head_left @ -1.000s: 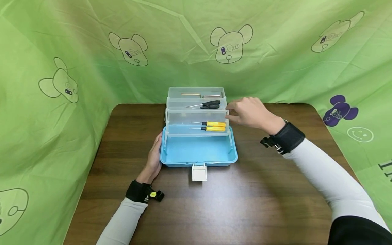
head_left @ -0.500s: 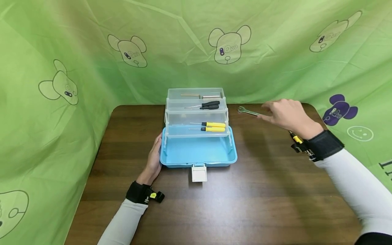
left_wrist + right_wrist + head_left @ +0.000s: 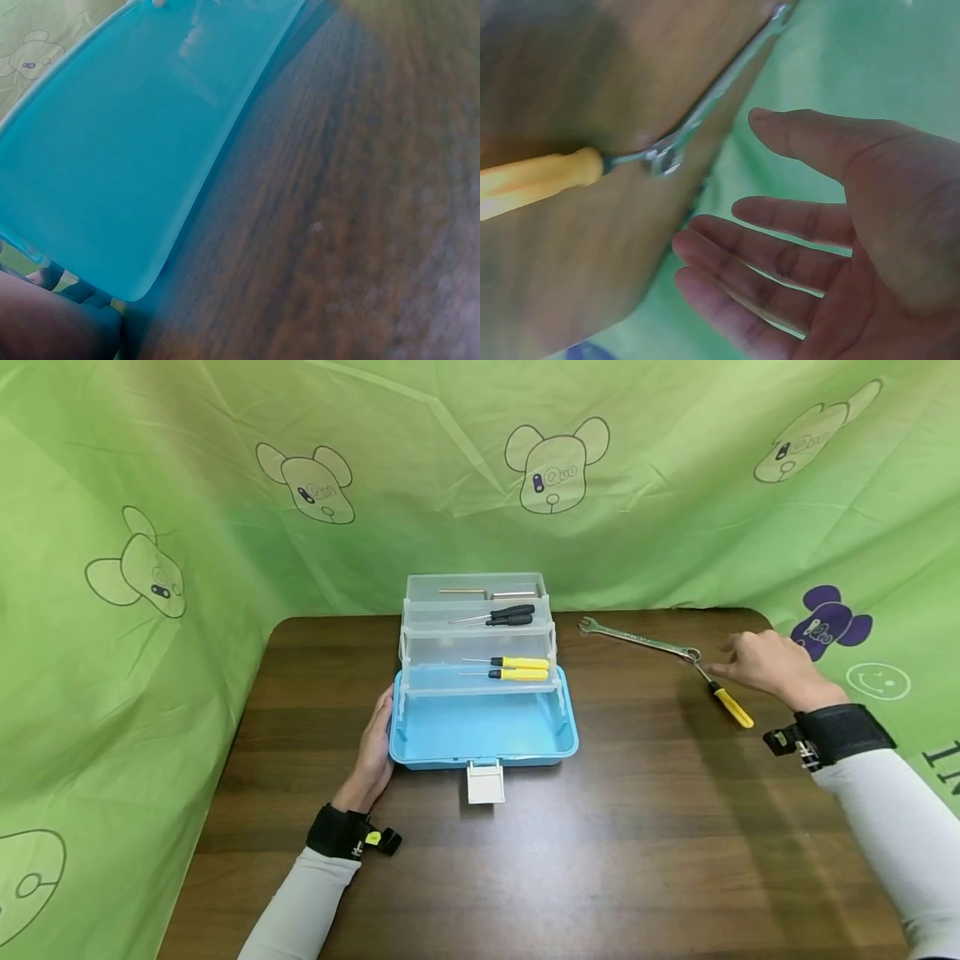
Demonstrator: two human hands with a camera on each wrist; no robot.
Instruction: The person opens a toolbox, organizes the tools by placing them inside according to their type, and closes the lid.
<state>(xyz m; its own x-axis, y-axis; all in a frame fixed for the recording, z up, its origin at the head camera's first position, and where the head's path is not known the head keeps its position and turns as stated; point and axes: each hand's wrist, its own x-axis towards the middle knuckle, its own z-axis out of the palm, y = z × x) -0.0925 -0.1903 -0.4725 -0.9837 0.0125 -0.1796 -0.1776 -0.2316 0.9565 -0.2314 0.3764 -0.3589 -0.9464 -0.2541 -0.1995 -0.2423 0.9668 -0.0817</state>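
My left hand (image 3: pixel 372 752) rests along the left side of the blue toolbox (image 3: pixel 480 727), its fingers partly hidden behind the wall; in the left wrist view that hand (image 3: pixel 52 322) lies at the box's corner. Over the right end of the table, my right hand (image 3: pixel 776 668) is empty, and the right wrist view has its fingers loosely spread. Closest to it is a yellow-handled screwdriver (image 3: pixel 732 707), whose tip meets the ring end of a silver combination wrench (image 3: pixel 637 639). Both tools lie on the table.
Clear fold-out trays hold two yellow screwdrivers (image 3: pixel 525 663), black-handled screwdrivers (image 3: pixel 513 620) and, at the back, hex keys (image 3: pixel 461 591). A white latch (image 3: pixel 486 783) hangs at the toolbox's front. Green cloth (image 3: pixel 450 485) stands behind the wooden table (image 3: pixel 570 868).
My right hand has moved right, from beside the trays to past the screwdriver, uncovering the wrench and the yellow screwdriver on the table. The left hand has stayed on the toolbox.
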